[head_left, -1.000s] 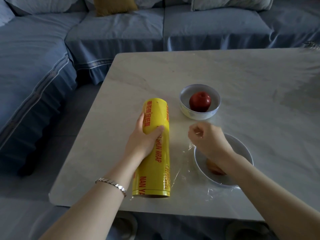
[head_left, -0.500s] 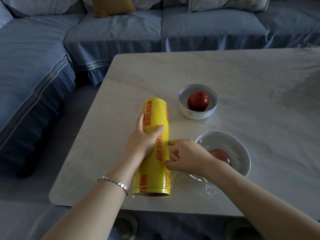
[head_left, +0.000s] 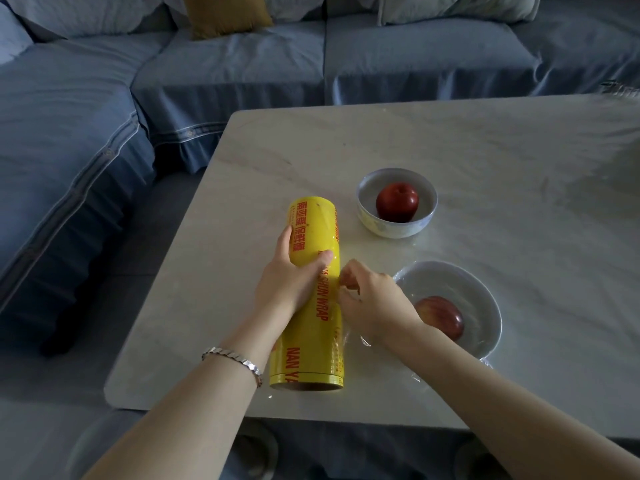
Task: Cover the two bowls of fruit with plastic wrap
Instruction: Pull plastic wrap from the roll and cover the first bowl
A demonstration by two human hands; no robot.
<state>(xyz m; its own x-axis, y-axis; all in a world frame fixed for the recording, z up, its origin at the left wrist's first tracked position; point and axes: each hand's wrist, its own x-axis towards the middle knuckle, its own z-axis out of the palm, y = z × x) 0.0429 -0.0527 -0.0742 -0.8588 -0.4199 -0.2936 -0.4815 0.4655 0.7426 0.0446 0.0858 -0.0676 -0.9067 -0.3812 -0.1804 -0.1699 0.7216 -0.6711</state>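
Note:
A yellow roll of plastic wrap (head_left: 313, 306) lies lengthwise on the pale marble table (head_left: 485, 161). My left hand (head_left: 291, 282) grips the roll around its middle. My right hand (head_left: 370, 299) sits just right of the roll, its fingers pinching the clear film at the roll's edge. The near white bowl (head_left: 481, 306) holds a reddish apple (head_left: 443, 315) and has clear film stretched over it. The far bowl (head_left: 396, 228), small and white, holds a dark red apple (head_left: 397, 201) and stands uncovered behind it.
A blue sofa (head_left: 242, 71) wraps around the table's far and left sides, with a mustard cushion (head_left: 225, 12) on top. The table's near edge runs just below the roll's end. Crinkled film lies on the table by the near bowl.
My right hand moved left from above the near bowl to the roll's edge and now pinches the film there. The near bowl's apple came into sight. My left hand stayed on the roll.

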